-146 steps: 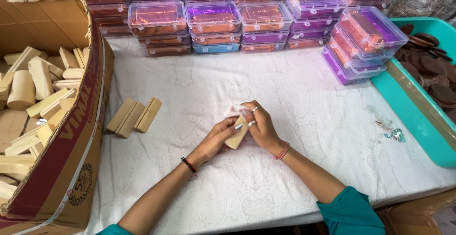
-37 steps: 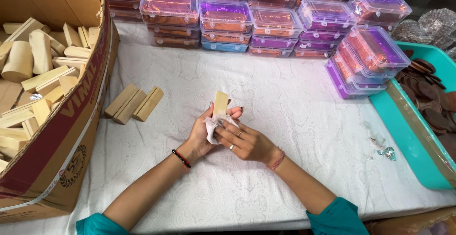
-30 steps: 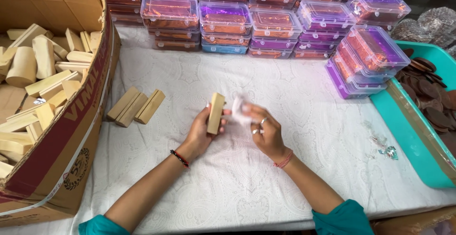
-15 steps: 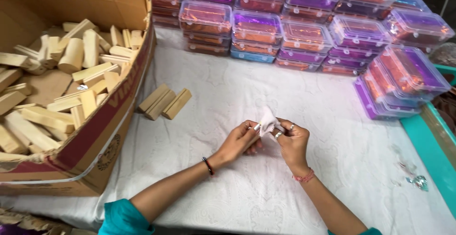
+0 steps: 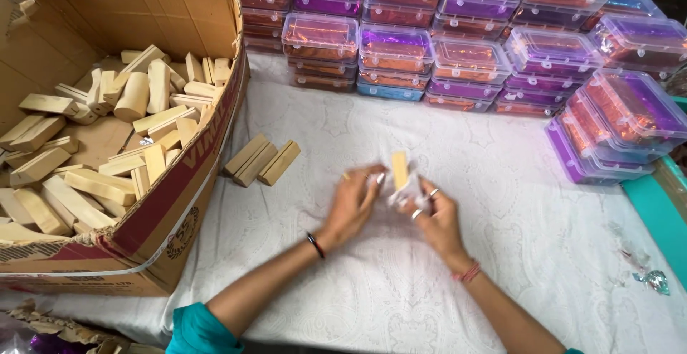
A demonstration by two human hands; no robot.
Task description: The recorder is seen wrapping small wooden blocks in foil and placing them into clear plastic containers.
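The wooden block (image 5: pixel 399 169) stands on end between the two hands, above the middle of the white patterned tabletop (image 5: pixel 458 282). The right hand (image 5: pixel 435 214) has its fingers curled around the block's lower part together with a small white cloth (image 5: pixel 402 195) bunched against the wood; rings show on two of those fingers. The left hand (image 5: pixel 353 204) is blurred, with its fingers loosely spread just beside the block; whether it touches the wood cannot be told. A dark beaded band circles the left wrist and a reddish thread the right one.

Left of the block, three more wooden blocks (image 5: pixel 259 161) lie side by side on the tabletop, touching each other. Farther left of the block sits a large open cardboard box (image 5: pixel 172 211), filled with a loose heap of pale wooden pieces (image 5: pixel 107 139). Beyond the block, along the far edge, clear plastic boxes (image 5: pixel 429 53) with purple and orange contents stand stacked in rows, and another stack of them leans to the right. Well to the right of the block, scraps of shiny foil (image 5: pixel 647 279) lie near a teal tray (image 5: pixel 662 204).
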